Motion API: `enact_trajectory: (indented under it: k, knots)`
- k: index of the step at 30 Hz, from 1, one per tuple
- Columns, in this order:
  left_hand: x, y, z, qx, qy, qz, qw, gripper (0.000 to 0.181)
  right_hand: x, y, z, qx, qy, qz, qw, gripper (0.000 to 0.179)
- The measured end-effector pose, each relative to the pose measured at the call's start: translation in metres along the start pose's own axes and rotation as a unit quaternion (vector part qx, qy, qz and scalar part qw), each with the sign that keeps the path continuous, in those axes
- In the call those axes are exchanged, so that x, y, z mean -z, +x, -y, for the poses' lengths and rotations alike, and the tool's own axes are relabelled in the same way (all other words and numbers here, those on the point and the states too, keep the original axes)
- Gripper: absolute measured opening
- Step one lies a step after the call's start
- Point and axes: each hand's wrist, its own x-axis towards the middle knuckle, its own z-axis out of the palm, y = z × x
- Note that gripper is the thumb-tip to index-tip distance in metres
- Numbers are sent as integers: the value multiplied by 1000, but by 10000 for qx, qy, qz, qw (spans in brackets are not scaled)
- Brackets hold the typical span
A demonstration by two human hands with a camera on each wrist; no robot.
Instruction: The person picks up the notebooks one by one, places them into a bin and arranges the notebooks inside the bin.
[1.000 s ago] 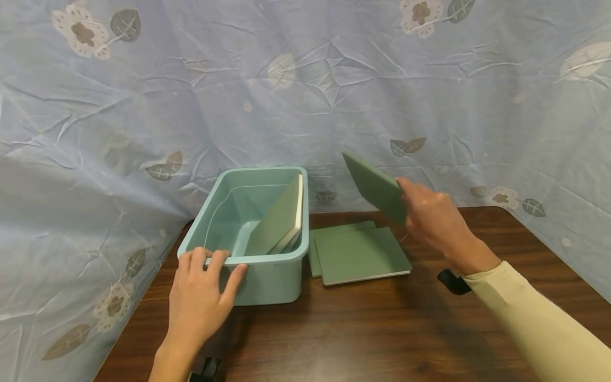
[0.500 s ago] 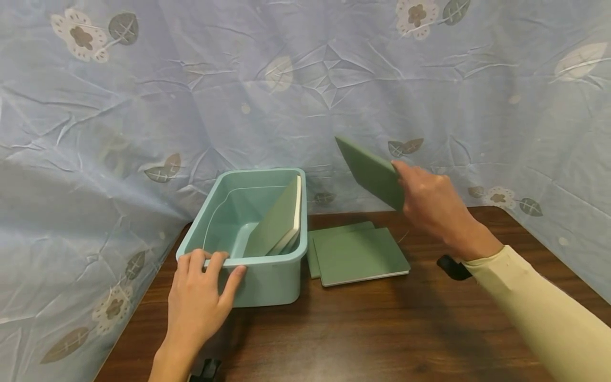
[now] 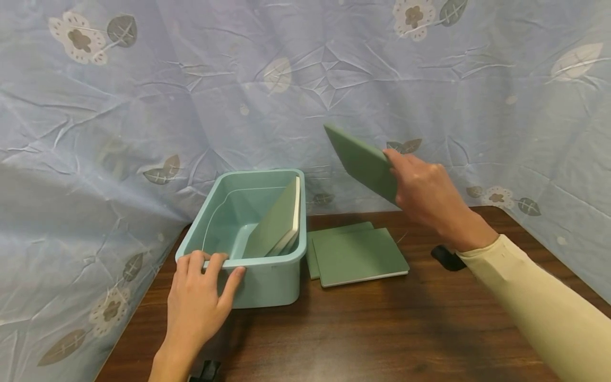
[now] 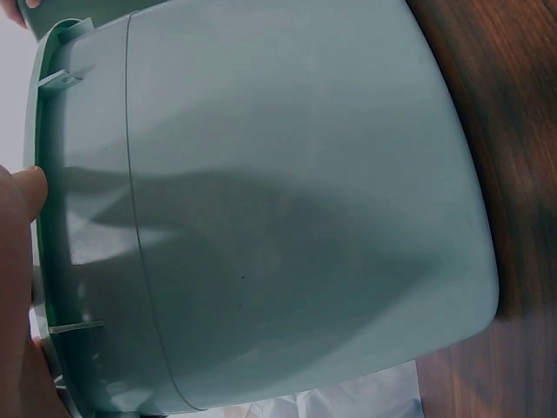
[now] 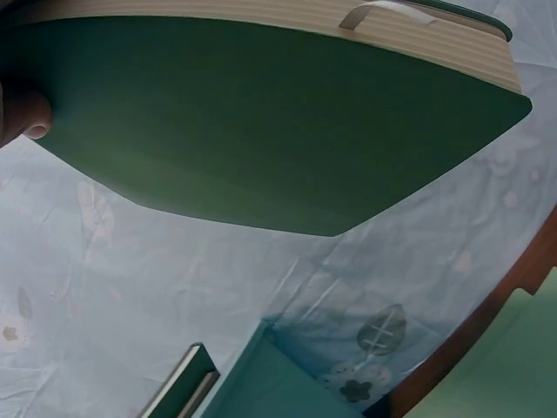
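Observation:
A green hardcover notebook is held tilted in the air by my right hand, right of and higher than the bin. In the right wrist view, the cream pages and a pale ribbon of this notebook show. My left hand grips the near rim of a teal plastic bin, fingers over the edge and thumb outside. Green notebooks lean against the right wall inside the bin. Two more green notebooks lie overlapping on the table, the upper notebook partly covering the lower notebook.
A dark wood-grain table carries the bin and notebooks. Behind it hangs a pale blue floral curtain, also along both sides. Black wrist straps show at both wrists. The bin's outer wall fills most of the left wrist view.
My right hand has moved the held notebook up and a little left. My left hand stays on the bin's rim, and the notebooks in the bin and on the table have not moved.

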Motion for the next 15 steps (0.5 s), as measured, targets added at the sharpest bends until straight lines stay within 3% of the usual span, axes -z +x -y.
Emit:
enact_trajectory:
  k: [15]
  knots:
    - [0,0,-1,-9,-1,-33,10000,38,6,16,9,94,-9,-144,9999,34]
